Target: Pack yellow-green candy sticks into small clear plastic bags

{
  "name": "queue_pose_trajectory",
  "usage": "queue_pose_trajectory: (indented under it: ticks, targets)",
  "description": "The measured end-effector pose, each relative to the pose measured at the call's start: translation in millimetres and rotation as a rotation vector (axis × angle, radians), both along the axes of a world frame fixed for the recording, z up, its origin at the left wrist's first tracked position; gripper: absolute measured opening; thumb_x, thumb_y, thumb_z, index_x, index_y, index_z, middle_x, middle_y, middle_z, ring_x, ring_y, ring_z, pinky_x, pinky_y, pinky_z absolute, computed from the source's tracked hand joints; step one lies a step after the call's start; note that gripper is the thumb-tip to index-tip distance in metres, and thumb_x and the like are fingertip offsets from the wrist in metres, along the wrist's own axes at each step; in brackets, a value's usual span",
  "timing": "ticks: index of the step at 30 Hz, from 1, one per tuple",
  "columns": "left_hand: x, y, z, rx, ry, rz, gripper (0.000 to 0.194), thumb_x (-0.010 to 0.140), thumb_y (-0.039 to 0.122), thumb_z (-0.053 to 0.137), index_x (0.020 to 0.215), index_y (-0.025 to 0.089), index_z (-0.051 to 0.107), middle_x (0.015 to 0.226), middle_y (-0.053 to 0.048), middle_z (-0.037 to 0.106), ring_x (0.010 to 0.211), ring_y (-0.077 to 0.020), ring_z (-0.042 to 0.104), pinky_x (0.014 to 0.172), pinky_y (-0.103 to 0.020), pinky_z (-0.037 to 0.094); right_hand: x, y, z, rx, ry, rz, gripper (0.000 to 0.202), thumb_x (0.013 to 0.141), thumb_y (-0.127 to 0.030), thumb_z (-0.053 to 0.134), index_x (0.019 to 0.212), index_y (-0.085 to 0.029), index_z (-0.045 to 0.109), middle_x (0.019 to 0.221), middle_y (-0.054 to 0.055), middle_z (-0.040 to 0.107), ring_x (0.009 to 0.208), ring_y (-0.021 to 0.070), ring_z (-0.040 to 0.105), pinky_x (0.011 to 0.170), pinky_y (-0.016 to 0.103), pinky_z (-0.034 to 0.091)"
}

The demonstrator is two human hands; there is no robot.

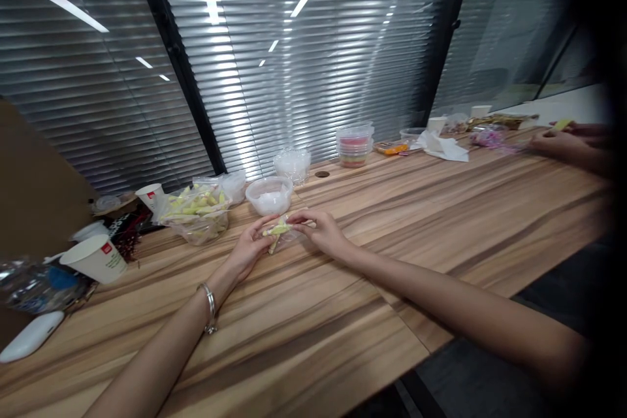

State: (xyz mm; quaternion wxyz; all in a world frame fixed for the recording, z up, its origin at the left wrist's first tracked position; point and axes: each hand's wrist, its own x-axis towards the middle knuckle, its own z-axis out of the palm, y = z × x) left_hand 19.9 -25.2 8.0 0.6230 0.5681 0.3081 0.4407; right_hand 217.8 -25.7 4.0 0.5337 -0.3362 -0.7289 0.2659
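Observation:
Near the middle of the wooden table (313,313), my left hand (251,249) has its fingers closed on small yellow-green pieces (278,228) with clear plastic around them. From the right, my right hand (321,232) pinches the same bundle at its right end. A clear bowl (269,194) with whitish contents stands just behind my hands. To the left, a plastic-lined container (198,225) holds several similar yellow-green pieces. The exact shape of the bundle is partly hidden by my fingers.
Paper cups (95,258), a plastic bottle (36,290) and a white case (32,336) lie left. Behind are clear containers (292,164), stacked colored tubs (353,145), an orange packet (392,147) and tissue (443,146). Another person's hands (563,142) are at far right.

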Motion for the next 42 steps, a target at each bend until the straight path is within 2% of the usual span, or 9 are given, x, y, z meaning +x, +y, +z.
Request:
queue_pose_trajectory:
  ticks: [7,13,17,21,25,29,33,36,42]
  targets:
    - [-2,1,-0.6,0.045,-0.053,-0.006,0.056,0.069,0.015,0.071,0.121,0.022,0.052,0.134,-0.009,0.045,0.121,-0.0251,0.043,0.096,-0.032,0.041,3,6,-1.1,-0.016,-0.046,0.048,0.024,0.079,-0.018,0.057,0.1,-0.02,0.067,0.099,0.004,0.068,0.093,0.0182,0.061,0.084,0.032,0.045]
    - [-6,6,-3.7,0.016,-0.106,0.031,0.057,0.069,0.017,0.071,0.122,0.022,0.05,0.128,-0.009,0.05,0.113,-0.0232,0.051,0.095,-0.035,0.044,0,4,0.7,-0.009,-0.105,0.155,0.034,0.078,-0.015,0.057,0.111,-0.021,0.062,0.105,0.004,0.065,0.09,0.0167,0.06,0.083,0.03,0.046]
    - [-7,9,-5.2,-0.051,-0.134,0.066,0.054,0.072,0.017,0.069,0.122,0.024,0.05,0.119,-0.007,0.056,0.107,-0.0202,0.055,0.093,-0.036,0.046,-1,2,2.0,0.031,-0.118,0.136,0.038,0.077,-0.019,0.061,0.115,-0.022,0.06,0.106,0.004,0.064,0.096,0.0182,0.058,0.086,0.031,0.044]
    - [-6,11,-5.9,-0.101,-0.178,0.104,0.042,0.076,0.023,0.066,0.117,0.021,0.053,0.114,-0.008,0.059,0.103,-0.0199,0.058,0.093,-0.038,0.046,0,1,2.4,0.03,-0.129,0.155,0.039,0.079,-0.023,0.059,0.118,-0.023,0.057,0.109,0.005,0.062,0.098,0.018,0.057,0.089,0.033,0.043]
    - [-7,14,-7.7,-0.115,-0.206,0.152,0.031,0.075,0.022,0.067,0.105,0.018,0.057,0.112,-0.007,0.061,0.101,-0.0189,0.06,0.093,-0.038,0.046,0,0,1.3,0.044,-0.107,0.079,0.038,0.084,-0.027,0.053,0.122,-0.024,0.053,0.114,0.005,0.059,0.104,0.0185,0.054,0.094,0.036,0.04]
    - [-8,17,-9.7,-0.12,-0.228,0.177,0.027,0.074,0.022,0.068,0.099,0.017,0.058,0.111,-0.007,0.061,0.099,-0.0189,0.06,0.093,-0.04,0.046,-2,-2,0.0,0.087,-0.082,0.048,0.045,0.082,-0.026,0.057,0.126,-0.025,0.047,0.105,0.004,0.06,0.103,0.0182,0.054,0.097,0.038,0.037]
    - [-8,17,-10.2,-0.119,-0.204,0.153,0.024,0.074,0.021,0.068,0.096,0.016,0.058,0.104,-0.006,0.063,0.098,-0.0189,0.06,0.092,-0.041,0.047,-2,-2,-2.0,0.104,-0.12,0.051,0.054,0.078,-0.025,0.063,0.128,-0.027,0.044,0.101,0.004,0.06,0.103,0.0192,0.053,0.096,0.039,0.037]
    - [-8,15,-9.3,-0.122,-0.197,0.121,0.024,0.073,0.021,0.068,0.095,0.016,0.058,0.102,-0.006,0.063,0.097,-0.0186,0.06,0.091,-0.04,0.047,-2,-2,-3.9,0.1,-0.136,0.04,0.053,0.079,-0.025,0.061,0.129,-0.028,0.043,0.104,0.004,0.057,0.1,0.0187,0.053,0.095,0.038,0.038]
    - [-5,9,-5.6,-0.09,-0.143,0.084,0.027,0.073,0.022,0.069,0.097,0.017,0.057,0.108,-0.007,0.06,0.097,-0.0199,0.059,0.087,-0.04,0.049,-1,-3,-7.6,0.103,-0.24,0.015,0.055,0.081,-0.021,0.059,0.132,-0.03,0.04,0.104,0.005,0.056,0.102,0.0198,0.051,0.094,0.039,0.038]
